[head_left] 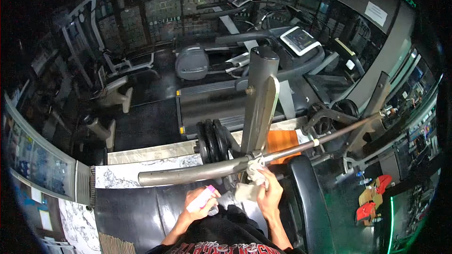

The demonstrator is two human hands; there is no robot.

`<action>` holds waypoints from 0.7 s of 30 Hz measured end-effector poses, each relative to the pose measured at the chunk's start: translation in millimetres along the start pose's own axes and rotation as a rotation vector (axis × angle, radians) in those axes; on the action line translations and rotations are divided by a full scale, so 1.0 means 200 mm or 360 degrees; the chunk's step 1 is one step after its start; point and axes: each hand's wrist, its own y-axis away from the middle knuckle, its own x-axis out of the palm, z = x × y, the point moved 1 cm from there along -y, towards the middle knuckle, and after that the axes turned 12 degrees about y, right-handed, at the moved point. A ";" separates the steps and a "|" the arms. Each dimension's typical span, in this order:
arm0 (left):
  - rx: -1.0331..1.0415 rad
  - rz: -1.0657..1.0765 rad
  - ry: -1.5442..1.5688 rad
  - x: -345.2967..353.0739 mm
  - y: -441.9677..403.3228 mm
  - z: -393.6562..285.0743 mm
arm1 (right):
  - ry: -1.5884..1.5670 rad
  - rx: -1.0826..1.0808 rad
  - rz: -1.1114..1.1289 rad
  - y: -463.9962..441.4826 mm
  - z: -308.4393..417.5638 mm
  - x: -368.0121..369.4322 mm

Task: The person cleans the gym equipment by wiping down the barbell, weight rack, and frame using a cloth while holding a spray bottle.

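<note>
A white bottle with a pink top (201, 198), probably a spray bottle, is gripped in my left hand (197, 207), whose fingers wrap around it. My right hand (269, 193) holds a whitish cloth (255, 171) bunched up against a metal barbell (197, 173). The cloth touches the bar near the rack's upright post (260, 99), and part of it hangs below the fingers. From its thick sleeve end at the left, the bar runs up to the right across the rack. My left hand is below the bar, apart from it.
Black weight plates (210, 141) hang beside the post. A padded black bench (310, 202) stands right of my right hand. Beyond the rack are a treadmill (212, 106) and other machines. A glass-door fridge (42, 164) is at the left.
</note>
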 end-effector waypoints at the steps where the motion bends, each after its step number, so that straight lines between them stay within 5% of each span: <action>1: 0.0003 -0.0008 -0.0014 0.02 -0.01 0.00 | -0.0123 0.0042 -0.0036 -0.02 -0.02 -0.03; 5: -0.0025 -0.0114 -0.0041 0.03 -0.08 -0.08 | 0.0169 -0.0475 -0.0305 -0.18 0.04 -0.01; 7: 0.0152 -0.0118 -0.0281 0.05 -0.12 -0.13 | 0.0301 -0.0462 0.0060 -0.24 0.02 0.11; 9: 0.0165 -0.0176 -0.0177 0.08 -0.11 -0.12 | 0.0499 -0.0631 0.0016 -0.21 -0.02 0.15; 12: 0.0051 -0.0430 0.0268 0.16 -0.11 -0.16 | 0.0415 -0.0779 0.0220 -0.17 -0.09 0.06; 16: 0.0073 -0.0361 0.0199 0.20 -0.13 -0.22 | 0.0230 -0.0891 0.0331 -0.15 -0.19 -0.04; 21: -0.0177 -0.0515 0.0319 0.20 -0.05 -0.22 | -0.0374 -0.0622 0.0001 -0.24 -0.22 -0.09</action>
